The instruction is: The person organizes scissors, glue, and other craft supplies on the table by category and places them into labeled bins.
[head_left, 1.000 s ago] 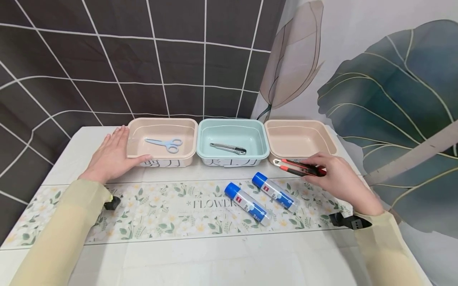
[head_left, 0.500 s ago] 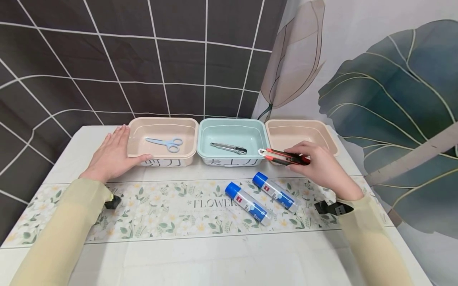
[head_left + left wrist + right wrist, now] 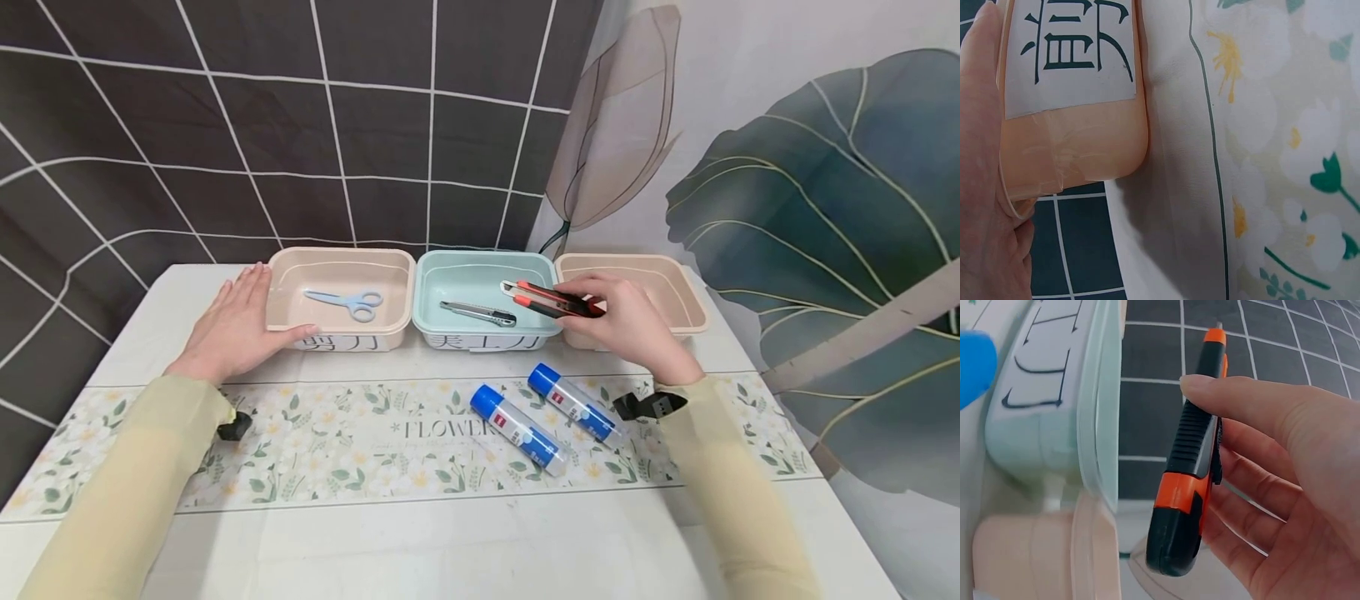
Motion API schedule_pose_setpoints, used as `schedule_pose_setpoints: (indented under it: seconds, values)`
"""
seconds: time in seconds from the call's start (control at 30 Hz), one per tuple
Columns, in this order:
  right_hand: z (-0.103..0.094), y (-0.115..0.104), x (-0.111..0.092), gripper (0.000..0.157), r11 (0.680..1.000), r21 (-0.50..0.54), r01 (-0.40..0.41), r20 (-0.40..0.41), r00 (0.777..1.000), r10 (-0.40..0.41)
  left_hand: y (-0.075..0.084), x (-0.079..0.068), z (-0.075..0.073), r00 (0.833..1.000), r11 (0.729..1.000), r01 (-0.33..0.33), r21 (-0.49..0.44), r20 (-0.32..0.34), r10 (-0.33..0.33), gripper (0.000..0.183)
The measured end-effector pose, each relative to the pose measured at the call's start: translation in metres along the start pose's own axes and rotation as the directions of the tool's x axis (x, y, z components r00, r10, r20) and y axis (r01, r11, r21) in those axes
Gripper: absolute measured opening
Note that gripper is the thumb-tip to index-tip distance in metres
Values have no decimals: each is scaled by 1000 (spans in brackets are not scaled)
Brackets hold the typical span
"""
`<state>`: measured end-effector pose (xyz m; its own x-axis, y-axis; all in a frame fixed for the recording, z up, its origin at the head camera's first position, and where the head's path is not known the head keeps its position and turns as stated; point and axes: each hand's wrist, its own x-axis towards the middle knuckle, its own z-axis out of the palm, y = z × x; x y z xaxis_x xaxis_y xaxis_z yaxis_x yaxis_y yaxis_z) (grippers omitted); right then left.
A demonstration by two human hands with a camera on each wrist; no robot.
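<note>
My right hand (image 3: 626, 321) pinches a black and orange-red utility knife (image 3: 1188, 444) between thumb and fingers. In the head view the knife is over the right part of the light blue bin (image 3: 487, 265), its silver tip pointing left. A grey utility knife (image 3: 477, 313) with a black end lies inside that bin. My left hand (image 3: 232, 325) rests against the left side of the left pink bin (image 3: 341, 255), fingers straight, thumb near its front rim. Blue-handled scissors (image 3: 351, 302) lie in this bin. The left wrist view shows the bin's paper label (image 3: 1072, 56) close to the hand.
A second pink bin (image 3: 686, 292) stands on the right, partly behind my right hand. Two glue sticks (image 3: 521, 429) with blue caps lie on the flowered strip (image 3: 330, 450) in front of the bins. A dark checked backdrop (image 3: 375, 125) rises behind.
My right hand has moved left and slightly away from me, carrying the utility knife from the right pink bin's front to over the blue bin. The left hand stays in place.
</note>
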<state>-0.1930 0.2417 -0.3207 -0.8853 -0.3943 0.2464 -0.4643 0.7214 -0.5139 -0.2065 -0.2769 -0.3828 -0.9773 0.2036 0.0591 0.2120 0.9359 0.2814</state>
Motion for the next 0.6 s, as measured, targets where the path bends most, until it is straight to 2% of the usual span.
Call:
schedule_pose_setpoints:
  seconds: [0.23,0.6]
  values:
    - [10,-11,22,45,998,54,13,15,1000,-14,-1,0,0,1000,1000,-1,3,-2,1,123]
    - [22,-16,50,47,998,45,45,41,998,-47,-1,0,1,1000,1000,-4,5,-8,4,124]
